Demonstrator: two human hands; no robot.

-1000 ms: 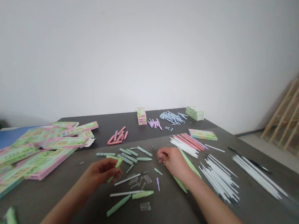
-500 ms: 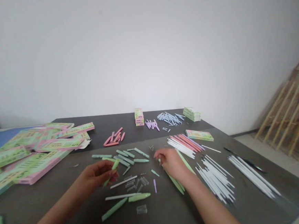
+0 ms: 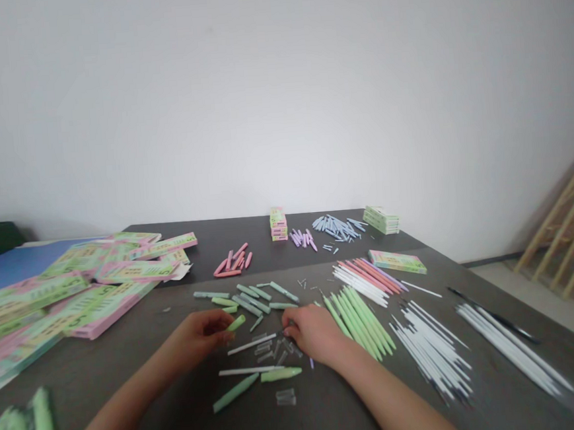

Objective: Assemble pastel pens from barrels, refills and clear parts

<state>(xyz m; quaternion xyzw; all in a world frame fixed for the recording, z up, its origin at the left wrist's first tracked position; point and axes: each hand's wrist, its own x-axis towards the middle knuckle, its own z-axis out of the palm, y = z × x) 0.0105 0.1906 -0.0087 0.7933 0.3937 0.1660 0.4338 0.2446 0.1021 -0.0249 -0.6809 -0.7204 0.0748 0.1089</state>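
My left hand (image 3: pixel 209 330) pinches a short light green pen part (image 3: pixel 236 323) that sticks out past the fingertips. Across from it, my right hand (image 3: pixel 311 331) is low over the table with its fingers closed at the tip end of a white pen refill (image 3: pixel 251 344). The fingers hide that tip. Small clear plastic sleeves (image 3: pixel 266 349) lie under and beside the right fingers. Closer to me are a second white refill (image 3: pixel 238 372), a light green pen part (image 3: pixel 281 374), a darker green one (image 3: pixel 236 392) and more clear sleeves (image 3: pixel 285 397).
Green pen parts (image 3: pixel 249 303) lie scattered beyond my hands. On the right are green pens (image 3: pixel 360 322), white refills (image 3: pixel 432 352) and a flat box (image 3: pixel 397 261). Printed boxes (image 3: pixel 100 302) pile up at left. Pink (image 3: pixel 234 262), purple (image 3: pixel 303 239) and blue parts (image 3: pixel 337 226) sit farther back.
My right hand has left the green pens and moved left to the white refill's tip. The left hand still holds its green part. The view has turned slightly left.
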